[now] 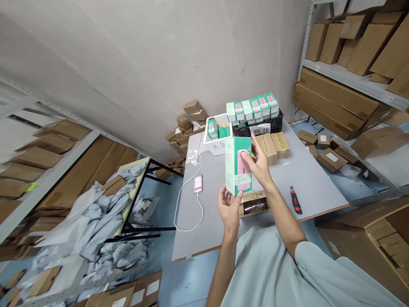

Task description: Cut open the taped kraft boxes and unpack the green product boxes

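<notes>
Green and white on the outside, with a pink container pictured on the front, the printed box [238,167] is up in the air over the desk [207,241] in my head view. Both hands grasp it: my left hand [230,211] supports the bottom corner from below, and my right hand [260,165] grips the upper right side, thumb across the front. Under it, a brown taped parcel [255,206] lies at the near edge, partly covered. Toward the near right corner rests a red and black cutter [295,200]. Near the left edge I see a phone [198,183] with a white cable [187,230] at its near end. Along the far edge stand a white bin [220,147] and, toward the far right corner, a black crate [276,124] topped with similar boxes [256,109]; tan cartons [280,146] sit before the crate.
</notes>
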The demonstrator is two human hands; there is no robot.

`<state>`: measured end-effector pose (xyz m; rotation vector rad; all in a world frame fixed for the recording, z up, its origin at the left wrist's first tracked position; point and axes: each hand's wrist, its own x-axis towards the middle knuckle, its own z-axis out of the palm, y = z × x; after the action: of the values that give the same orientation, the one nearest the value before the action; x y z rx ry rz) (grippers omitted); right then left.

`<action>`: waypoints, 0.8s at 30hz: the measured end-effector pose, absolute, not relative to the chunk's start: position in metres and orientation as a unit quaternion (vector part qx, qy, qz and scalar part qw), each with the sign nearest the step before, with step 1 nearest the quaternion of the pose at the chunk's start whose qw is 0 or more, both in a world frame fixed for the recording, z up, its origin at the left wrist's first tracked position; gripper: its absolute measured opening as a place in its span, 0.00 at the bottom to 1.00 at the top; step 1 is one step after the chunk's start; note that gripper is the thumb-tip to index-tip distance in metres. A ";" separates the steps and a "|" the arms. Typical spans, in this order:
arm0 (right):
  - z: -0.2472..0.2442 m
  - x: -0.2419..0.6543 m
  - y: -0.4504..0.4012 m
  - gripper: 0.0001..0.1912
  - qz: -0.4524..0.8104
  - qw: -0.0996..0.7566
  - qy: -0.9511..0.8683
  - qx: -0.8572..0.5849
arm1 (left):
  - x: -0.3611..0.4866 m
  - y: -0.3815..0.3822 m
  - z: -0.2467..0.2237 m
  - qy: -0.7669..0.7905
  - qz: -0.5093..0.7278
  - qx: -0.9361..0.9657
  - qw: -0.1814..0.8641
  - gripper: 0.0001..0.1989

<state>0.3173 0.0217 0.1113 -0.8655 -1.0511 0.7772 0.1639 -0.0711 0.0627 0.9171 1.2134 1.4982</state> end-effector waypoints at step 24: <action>0.118 0.311 -0.003 0.28 0.269 0.688 -0.557 -0.381 | 0.146 -0.053 0.053 0.421 0.573 0.198 0.674 0.27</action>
<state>0.3110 -0.0028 0.1176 -0.8518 -1.2460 0.6029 0.1459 -0.0529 0.0530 0.4454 0.9479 1.2895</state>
